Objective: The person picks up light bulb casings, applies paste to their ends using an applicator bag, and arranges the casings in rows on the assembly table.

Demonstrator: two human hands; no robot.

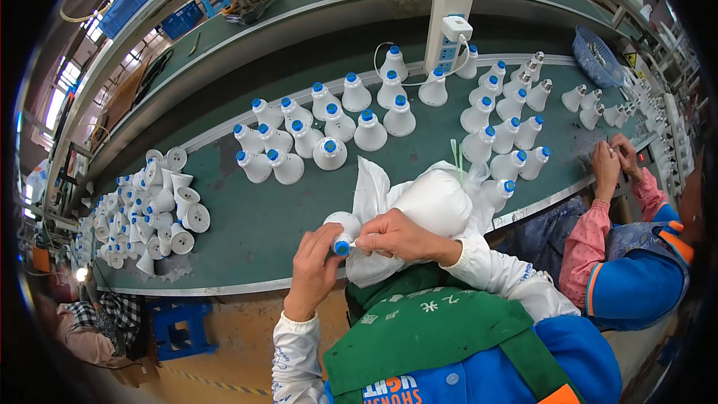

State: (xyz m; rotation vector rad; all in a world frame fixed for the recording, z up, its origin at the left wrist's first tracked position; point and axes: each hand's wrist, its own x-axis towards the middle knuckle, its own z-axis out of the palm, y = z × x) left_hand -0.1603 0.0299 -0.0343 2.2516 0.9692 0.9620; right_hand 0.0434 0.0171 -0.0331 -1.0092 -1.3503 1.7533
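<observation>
At bench edge: left hand (313,265) and right hand (396,236) pinch white cone housing (342,230) (glossy plastic, blue cap).

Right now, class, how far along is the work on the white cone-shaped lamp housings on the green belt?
Done: many blue-capped white housings stand upright on the green belt. In hand: the left hand and right hand hold one blue-tipped housing. Left: a heap of uncapped white housings.
</observation>
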